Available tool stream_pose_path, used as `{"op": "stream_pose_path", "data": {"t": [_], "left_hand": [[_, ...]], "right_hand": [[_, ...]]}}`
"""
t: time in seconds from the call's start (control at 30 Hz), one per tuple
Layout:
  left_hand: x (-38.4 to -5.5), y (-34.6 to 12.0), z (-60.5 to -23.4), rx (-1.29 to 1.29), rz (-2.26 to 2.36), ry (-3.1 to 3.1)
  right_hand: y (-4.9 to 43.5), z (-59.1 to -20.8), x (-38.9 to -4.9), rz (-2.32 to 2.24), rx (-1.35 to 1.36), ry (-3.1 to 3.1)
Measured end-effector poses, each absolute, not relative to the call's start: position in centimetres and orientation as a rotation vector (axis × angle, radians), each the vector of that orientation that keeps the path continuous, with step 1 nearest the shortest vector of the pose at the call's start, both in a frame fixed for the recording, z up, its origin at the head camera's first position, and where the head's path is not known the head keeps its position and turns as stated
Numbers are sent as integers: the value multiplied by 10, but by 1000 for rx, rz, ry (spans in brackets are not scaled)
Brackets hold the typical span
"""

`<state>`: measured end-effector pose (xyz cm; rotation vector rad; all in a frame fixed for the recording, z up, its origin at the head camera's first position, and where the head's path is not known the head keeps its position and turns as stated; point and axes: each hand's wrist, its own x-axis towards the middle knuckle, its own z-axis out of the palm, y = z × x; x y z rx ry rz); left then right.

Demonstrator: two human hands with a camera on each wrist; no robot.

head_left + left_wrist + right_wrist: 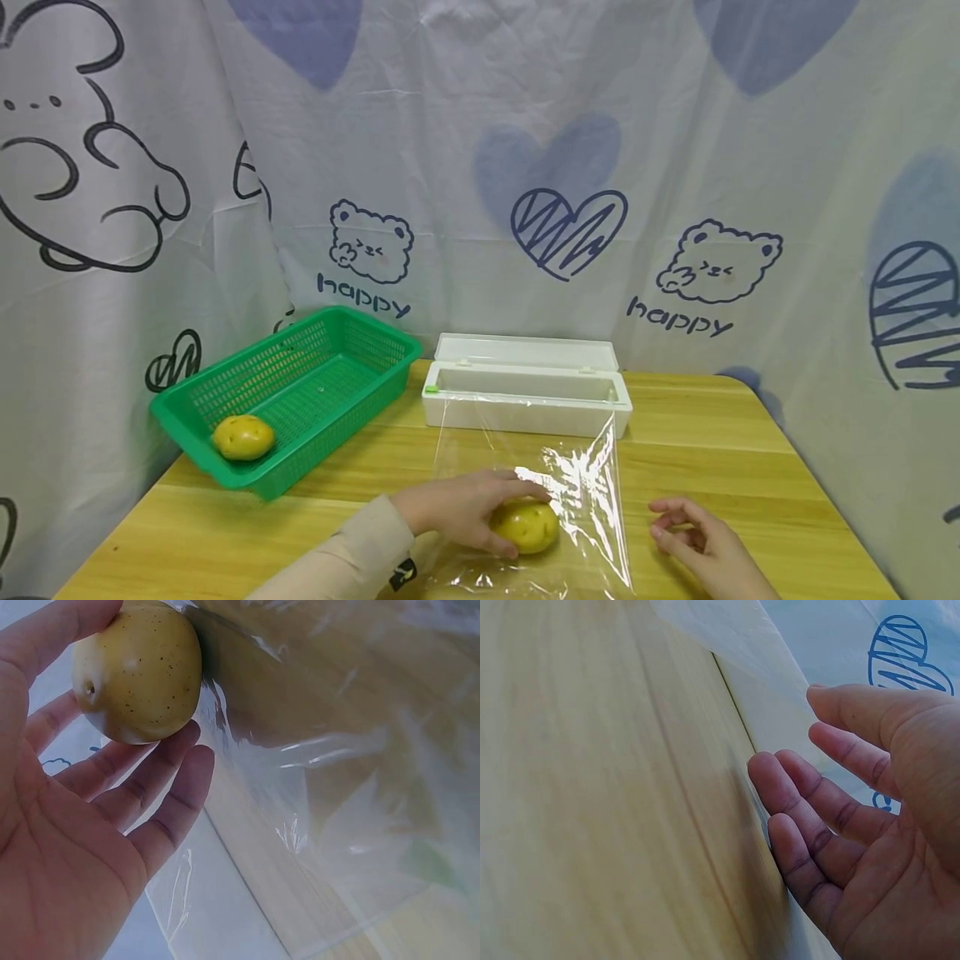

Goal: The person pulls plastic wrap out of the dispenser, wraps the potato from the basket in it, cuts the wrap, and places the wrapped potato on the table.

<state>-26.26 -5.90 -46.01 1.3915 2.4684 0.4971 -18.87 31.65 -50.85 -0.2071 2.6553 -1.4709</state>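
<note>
Yellow oval potato (532, 528), gripped by left hand (467, 504), on or just above clear plastic film (588, 475) before the white rectangular plastic box (525, 383); right hand (708, 546) empty, loosely curled, front-right of box; apparent step: positioning, next probably calling for a film-edge grasp.

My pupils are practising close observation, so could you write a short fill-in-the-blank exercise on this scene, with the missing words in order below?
1. The left hand grips one potato, while the right hand holds ____.
2. The other potato lies inside the ____ plastic basket.
3. A clear film runs from the ____ box onto the wooden table.
4. The box's lid is not shut but ____.

Missing words: nothing; green; white; open.
</note>
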Motion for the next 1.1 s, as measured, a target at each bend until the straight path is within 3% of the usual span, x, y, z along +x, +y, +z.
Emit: {"op": "stream_pose_path", "data": {"t": [0.6,1.1], "left_hand": [[-258,-68,-453,1332,591,2489],[-244,-119,-442,1228,753,2589]], "right_hand": [[316,-507,-188,-1487,-234,2650],[307,-502,-185,-1448,-261,2684]]}}
